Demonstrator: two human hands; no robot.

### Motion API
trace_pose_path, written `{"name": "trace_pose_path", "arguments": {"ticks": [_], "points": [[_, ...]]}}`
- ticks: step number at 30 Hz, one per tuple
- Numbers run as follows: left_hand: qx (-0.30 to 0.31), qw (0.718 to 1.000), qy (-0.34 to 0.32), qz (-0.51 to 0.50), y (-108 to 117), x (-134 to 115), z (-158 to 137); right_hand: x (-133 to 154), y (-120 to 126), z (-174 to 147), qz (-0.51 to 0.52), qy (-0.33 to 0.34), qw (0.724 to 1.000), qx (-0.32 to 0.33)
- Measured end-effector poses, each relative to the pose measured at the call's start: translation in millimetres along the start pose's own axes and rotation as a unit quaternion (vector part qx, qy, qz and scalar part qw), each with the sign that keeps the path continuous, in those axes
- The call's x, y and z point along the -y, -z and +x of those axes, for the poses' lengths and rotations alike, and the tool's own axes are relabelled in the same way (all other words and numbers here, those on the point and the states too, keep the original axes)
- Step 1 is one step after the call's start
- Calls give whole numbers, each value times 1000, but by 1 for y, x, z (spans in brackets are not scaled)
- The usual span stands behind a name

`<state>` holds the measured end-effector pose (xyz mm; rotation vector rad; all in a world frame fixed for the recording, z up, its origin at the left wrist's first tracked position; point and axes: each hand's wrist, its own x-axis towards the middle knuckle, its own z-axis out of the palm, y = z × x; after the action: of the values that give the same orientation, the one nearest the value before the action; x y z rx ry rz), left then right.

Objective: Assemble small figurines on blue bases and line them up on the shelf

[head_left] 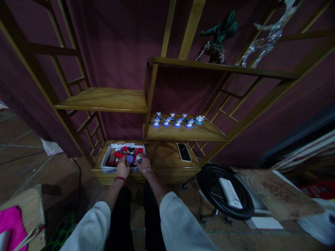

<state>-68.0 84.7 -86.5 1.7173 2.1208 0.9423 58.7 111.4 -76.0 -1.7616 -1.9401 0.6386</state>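
A shallow white box (pixel 105 161) on the low shelf is filled with small figurines, many with red round bases (pixel 124 149). Inside its near side, my left hand (pixel 123 167) has its fingers curled at a figurine with a purple round base (pixel 129 159); the base faces up, and the rest of it is hidden. Close beside it, my right hand (pixel 143 164) grips a small white-and-blue figurine (pixel 138 157) between thumb and fingers at the box's right end. On the raised shelf, several purple-based figurines (pixel 178 122) stand in a front row, with darker pink-eared ones (pixel 172 116) behind.
A blue-based figurine (pixel 200 120) stands at that row's right end. A phone (pixel 184 152) lies on the low shelf (pixel 163 157). Higher up are a dark green statue (pixel 218 38) and a clear deer figure (pixel 269 38). A black wheeled stool (pixel 225 191) stands at the right.
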Motion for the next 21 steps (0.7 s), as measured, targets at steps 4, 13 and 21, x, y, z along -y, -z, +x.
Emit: {"name": "trace_pose_path", "arguments": {"ticks": [4,13,21], "points": [[-27,999,7,-16,-3,0,1,-3,-4,3,10,1,1000,-5],[-24,998,24,-45,-3,-6,-1,-7,-9,5,17,5,1000,-26],[-23,998,27,-53,-5,-9,-3,-6,-7,4,-6,0,1000,-17]]}}
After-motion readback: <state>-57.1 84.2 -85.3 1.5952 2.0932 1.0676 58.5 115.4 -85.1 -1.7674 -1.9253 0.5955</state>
